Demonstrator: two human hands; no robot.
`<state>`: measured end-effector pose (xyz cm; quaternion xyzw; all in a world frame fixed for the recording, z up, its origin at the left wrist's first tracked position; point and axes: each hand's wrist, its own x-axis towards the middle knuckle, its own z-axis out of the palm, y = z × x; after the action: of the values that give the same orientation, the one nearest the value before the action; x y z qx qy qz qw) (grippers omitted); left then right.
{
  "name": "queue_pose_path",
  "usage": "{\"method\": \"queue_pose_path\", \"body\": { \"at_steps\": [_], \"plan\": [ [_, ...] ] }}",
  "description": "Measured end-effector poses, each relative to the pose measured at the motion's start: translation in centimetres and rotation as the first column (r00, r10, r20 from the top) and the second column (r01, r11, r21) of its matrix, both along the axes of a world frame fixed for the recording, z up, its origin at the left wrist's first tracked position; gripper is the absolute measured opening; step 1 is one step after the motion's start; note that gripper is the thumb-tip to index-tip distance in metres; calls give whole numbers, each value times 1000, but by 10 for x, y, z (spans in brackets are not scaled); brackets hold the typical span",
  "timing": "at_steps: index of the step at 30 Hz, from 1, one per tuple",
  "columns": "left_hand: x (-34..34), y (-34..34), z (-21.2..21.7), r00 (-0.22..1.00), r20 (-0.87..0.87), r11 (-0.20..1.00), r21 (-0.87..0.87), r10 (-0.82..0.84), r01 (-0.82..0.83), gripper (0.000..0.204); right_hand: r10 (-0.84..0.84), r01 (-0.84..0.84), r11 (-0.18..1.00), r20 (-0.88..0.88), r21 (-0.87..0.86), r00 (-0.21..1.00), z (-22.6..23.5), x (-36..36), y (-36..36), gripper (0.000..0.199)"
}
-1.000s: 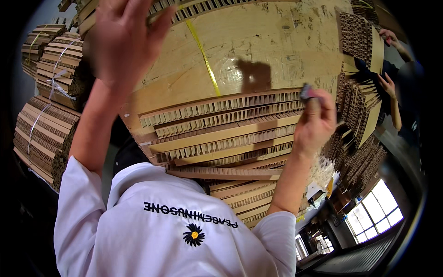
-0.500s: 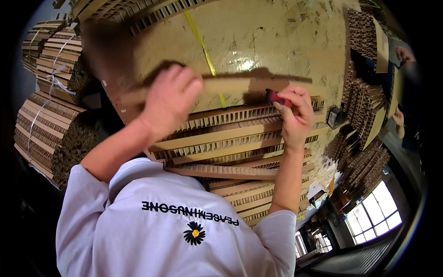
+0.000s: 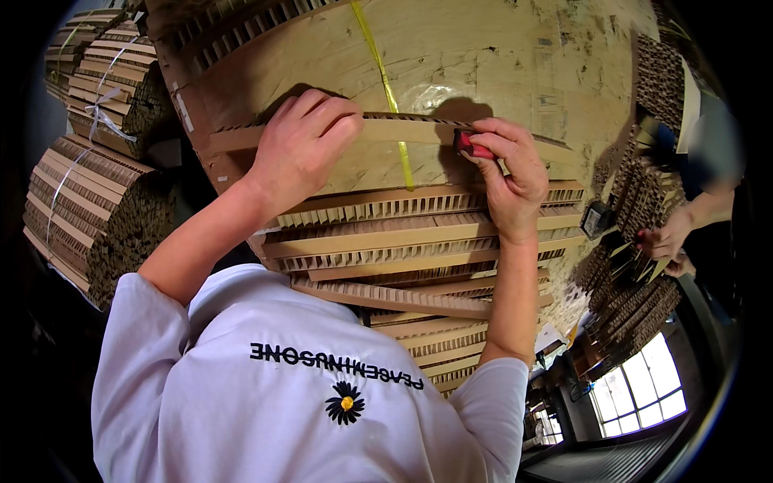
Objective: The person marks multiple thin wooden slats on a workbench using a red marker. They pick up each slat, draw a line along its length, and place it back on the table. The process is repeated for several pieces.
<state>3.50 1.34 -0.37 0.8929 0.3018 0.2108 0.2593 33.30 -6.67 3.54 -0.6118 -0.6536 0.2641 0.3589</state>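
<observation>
left hand (image 3: 310,137) and right hand (image 3: 515,181) over a long cardboard strip (image 3: 427,133)

the left hand lies back up across the narrow tan strip, its fingers bent and close together; whether it grips the strip or only presses on it, i cannot tell. the right hand pinches a small red-and-black tool (image 3: 472,145) between thumb and fingers, at the same strip; whether the tool touches it is unclear. the strip runs crosswise under both hands and out past each of them. between the hands, a yellow strap (image 3: 374,50) passes beneath the strip. nearer the wearer than the hands lies a pile of cardboard strips (image 3: 378,241) with ribbed cores, some slanted. just right of the right wrist sits a small dark box (image 3: 597,219). beyond the hands spreads a scuffed tan tabletop (image 3: 491,56). left of the left hand are rounded bundles (image 3: 80,205) of strips, tied with pale cord. well to the right of the right hand, a co-worker's hands (image 3: 667,235) are beside more stacked cardboard (image 3: 624,310).
</observation>
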Motion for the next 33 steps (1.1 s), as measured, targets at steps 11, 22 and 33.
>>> {"method": "queue_pose_path", "body": {
  "at_steps": [11, 22, 33],
  "plan": [
    [1, 0, -2, 1000, 8, 1000, 19, 11, -11, 33, 45, -55, 996, 145, 70, 988, -2, -5, 9, 23],
    [3, -1, 3, 999, -4, 998, -47, 43, -43, 30, 38, -68, 991, 258, 112, 965, 0, -2, 14, 22],
    [0, -66, 30, 984, -134, 941, -330, -116, 66, 36, 49, -78, 993, 281, 93, 958, -6, 2, 11, 21]
  ]
}}
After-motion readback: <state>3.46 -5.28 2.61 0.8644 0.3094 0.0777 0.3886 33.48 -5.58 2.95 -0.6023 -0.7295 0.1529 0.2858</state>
